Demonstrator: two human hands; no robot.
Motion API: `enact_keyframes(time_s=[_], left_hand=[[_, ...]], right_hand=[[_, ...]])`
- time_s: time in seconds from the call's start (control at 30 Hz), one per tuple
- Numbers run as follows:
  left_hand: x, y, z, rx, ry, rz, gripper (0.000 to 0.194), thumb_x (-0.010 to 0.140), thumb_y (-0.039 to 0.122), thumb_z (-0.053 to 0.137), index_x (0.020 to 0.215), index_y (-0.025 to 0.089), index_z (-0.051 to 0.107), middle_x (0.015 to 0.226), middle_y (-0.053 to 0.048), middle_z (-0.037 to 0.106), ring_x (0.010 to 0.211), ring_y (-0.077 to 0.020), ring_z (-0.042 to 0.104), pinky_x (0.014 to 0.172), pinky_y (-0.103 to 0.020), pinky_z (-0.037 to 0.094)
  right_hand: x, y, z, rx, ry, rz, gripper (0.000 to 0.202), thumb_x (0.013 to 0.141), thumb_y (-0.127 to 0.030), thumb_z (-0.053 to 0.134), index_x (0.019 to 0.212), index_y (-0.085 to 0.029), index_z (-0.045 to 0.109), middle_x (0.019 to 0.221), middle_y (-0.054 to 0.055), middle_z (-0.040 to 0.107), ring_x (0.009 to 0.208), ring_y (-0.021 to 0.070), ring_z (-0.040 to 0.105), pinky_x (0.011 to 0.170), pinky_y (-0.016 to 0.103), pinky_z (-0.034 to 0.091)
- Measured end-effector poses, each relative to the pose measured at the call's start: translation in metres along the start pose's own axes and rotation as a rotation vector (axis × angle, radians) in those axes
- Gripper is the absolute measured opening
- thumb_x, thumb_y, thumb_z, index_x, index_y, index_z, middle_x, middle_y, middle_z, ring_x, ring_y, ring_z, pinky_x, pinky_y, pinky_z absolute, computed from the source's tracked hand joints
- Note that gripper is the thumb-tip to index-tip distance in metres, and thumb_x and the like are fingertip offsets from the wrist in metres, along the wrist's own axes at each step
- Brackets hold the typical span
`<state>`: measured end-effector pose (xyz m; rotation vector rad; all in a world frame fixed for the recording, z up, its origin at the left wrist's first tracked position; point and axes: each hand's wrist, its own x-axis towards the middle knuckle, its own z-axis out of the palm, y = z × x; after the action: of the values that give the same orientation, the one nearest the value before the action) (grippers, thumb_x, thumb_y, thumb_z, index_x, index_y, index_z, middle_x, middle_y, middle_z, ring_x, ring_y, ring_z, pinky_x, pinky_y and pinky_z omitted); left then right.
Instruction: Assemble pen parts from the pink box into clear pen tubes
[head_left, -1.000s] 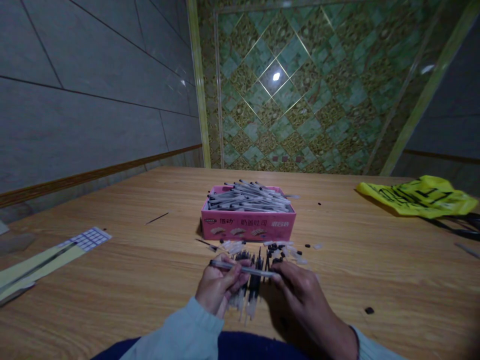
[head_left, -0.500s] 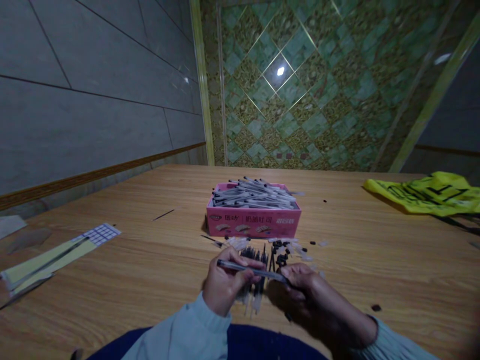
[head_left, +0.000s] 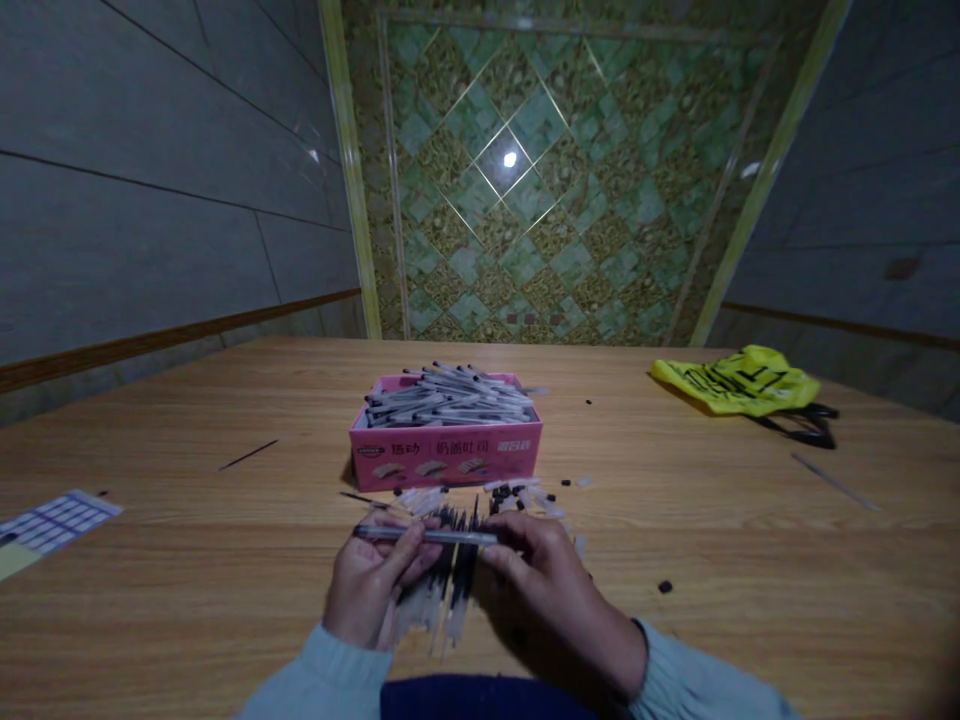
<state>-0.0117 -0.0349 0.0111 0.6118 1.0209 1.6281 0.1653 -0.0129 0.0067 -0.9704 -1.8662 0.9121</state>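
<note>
We hold a slim, clear plastic pen with a dark end [head_left: 442,537] nearly level between our hands.
Our left hand [head_left: 360,595] grips its dark end between thumb and fingers, probably to steady it, while our right hand [head_left: 551,580] pinches the pale end, seemingly for control. The pen is above long, dark refills with pale ends [head_left: 463,575], bunched on the brown wooden table [head_left: 225,580], likely for easy reach. Beyond, a pink cardboard box [head_left: 446,465] contains many similar pens [head_left: 450,395], presumably to corral them.
</note>
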Motion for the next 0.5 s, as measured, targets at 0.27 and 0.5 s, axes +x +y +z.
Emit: enact_keyframes(time_s=[0.27,0.5], left_hand=[[0.0036,-0.0039,-0.0039,-0.034,-0.019,-0.076,0.043,0.048,0.014,0.083,0.071,0.017,0.047,0.073,-0.007,0.073,0.073,-0.0218,0.070,0.063,-0.024,0.058],[-0.0002,-0.0043,-0.0024,-0.034,-0.047,-0.094,0.045,0.044,0.018,0.085,0.067,0.017,0.046,0.071,-0.006,0.073,0.076,-0.0248,0.070,0.062,-0.026,0.058]], right_hand=[[-0.0067,-0.0031,-0.0051,-0.390,0.000,-0.225,0.017,0.088,-0.018,0.045,0.087,-0.017,0.062,0.077,0.006,0.063,0.069,0.0151,0.056,0.061,0.024,0.041],[-0.0087,-0.0001,-0.0045,-0.461,0.006,-0.268,0.015,0.082,-0.012,0.046,0.082,-0.015,0.061,0.070,0.006,0.062,0.064,0.0153,0.055,0.057,0.024,0.037]])
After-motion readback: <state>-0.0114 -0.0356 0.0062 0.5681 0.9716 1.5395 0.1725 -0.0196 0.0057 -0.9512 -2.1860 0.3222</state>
